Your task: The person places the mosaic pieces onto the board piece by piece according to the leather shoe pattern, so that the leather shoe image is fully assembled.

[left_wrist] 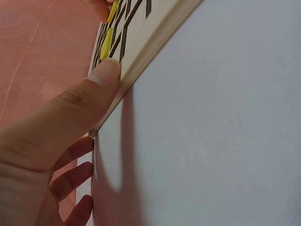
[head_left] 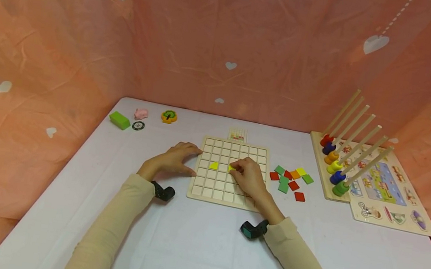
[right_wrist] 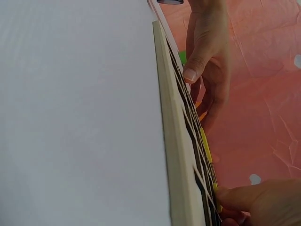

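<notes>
A wooden grid board (head_left: 207,192) with square cells lies flat on the white table. My left hand (head_left: 173,158) is at its left edge, fingers spread; in the left wrist view the thumb (left_wrist: 70,108) rests against the board's rim. One yellow square tile (head_left: 213,165) sits in a cell left of the middle. A couple of cells to its right, my right hand (head_left: 250,176) pinches another yellow tile (head_left: 231,168) between thumb and fingers, low at the grid. The fingers partly cover this tile. In the right wrist view its yellow edge (right_wrist: 217,195) shows by the fingertips.
Loose red, green, orange and yellow tiles (head_left: 283,184) lie right of the board. A small patterned card (head_left: 237,134) is behind it. Far right are a peg stand (head_left: 328,188) with coloured rings and a picture puzzle (head_left: 385,183). A green block (head_left: 119,120) and small toys lie back left.
</notes>
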Demonstrator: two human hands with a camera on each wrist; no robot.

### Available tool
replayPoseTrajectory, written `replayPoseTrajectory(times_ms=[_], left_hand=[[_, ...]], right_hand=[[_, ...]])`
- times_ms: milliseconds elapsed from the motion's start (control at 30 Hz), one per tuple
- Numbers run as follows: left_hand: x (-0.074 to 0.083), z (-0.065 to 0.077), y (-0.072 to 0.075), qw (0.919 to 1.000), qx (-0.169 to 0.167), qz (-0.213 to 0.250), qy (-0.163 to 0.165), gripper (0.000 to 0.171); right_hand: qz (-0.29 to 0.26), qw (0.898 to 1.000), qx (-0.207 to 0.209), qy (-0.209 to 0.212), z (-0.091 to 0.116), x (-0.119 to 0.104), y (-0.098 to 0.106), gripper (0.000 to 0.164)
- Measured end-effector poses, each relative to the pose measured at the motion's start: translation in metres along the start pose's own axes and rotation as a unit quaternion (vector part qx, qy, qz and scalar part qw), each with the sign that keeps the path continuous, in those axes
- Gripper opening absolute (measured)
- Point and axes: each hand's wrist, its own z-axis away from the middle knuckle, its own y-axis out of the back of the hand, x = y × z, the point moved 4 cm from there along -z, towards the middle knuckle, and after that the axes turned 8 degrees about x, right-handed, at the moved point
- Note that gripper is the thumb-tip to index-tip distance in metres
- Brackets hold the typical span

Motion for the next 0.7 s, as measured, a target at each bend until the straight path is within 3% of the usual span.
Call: replayPoseTrajectory(times_ms=[500,700], left_hand=[[-0.0002,0.0003,0.0004,1.0,0.001,0.003,-0.002,0.075],[0.0012,0.001,0.0013,1.0,-0.002,0.003,0.003,0.076]], right_hand=[[-0.004,1.0,-0.019,-0.003,0.0001,0.0012,0.0025,0.016],[-0.035,0.999,-0.018,0.019,-0.0009,0.0003,0.0084,0.017]])
